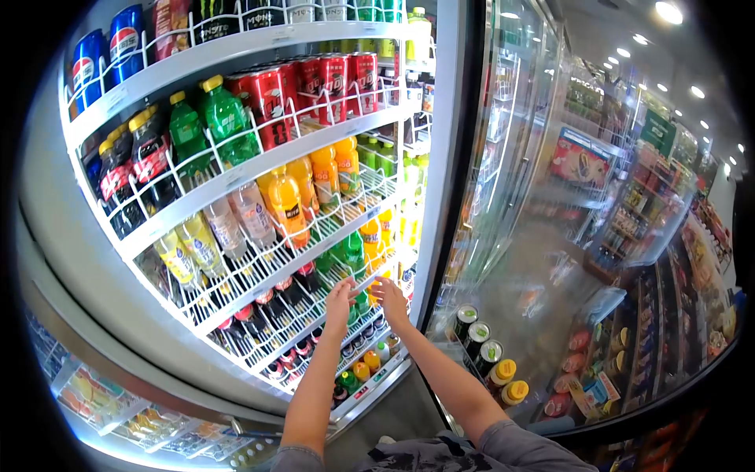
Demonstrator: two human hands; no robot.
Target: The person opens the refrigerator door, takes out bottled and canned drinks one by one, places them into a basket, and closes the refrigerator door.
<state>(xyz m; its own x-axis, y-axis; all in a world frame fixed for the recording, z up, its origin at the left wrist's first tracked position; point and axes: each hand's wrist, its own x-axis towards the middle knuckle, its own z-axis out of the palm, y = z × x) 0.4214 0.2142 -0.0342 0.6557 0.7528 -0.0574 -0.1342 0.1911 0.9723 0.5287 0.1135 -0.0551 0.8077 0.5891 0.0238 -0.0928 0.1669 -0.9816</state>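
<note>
**Two hands at the shelf edge of a lit drinks cooler**

In the head view, the only one, both bare arms reach down and forward into an open drinks cooler. The left hand (340, 296) and the right hand (385, 294) face each other, a narrow gap between them, at the pale front strip (363, 283) of a lower shelf. The left hand's fingers are bent and drawn together; the right hand's fingers are partly curled and point toward the left hand. Whether either one pinches the strip or only lies against it, I cannot tell at this size.

Just behind the hands stand green bottles (351, 249), with orange drinks (370, 233) beside them. Higher up are orange bottles (288, 206), red cans (272, 102) and dark bottles with yellow caps (149, 149). Small bottles (362, 371) line the bottom shelf. To the right, a dark door frame (459, 157) stands by the shop aisle.

The step in hand looks like two-handed work at the strip, apart from the bottles. The next move seems to call for a light, level touch from both hands, with the fingertips kept clear of the green bottles.
</note>
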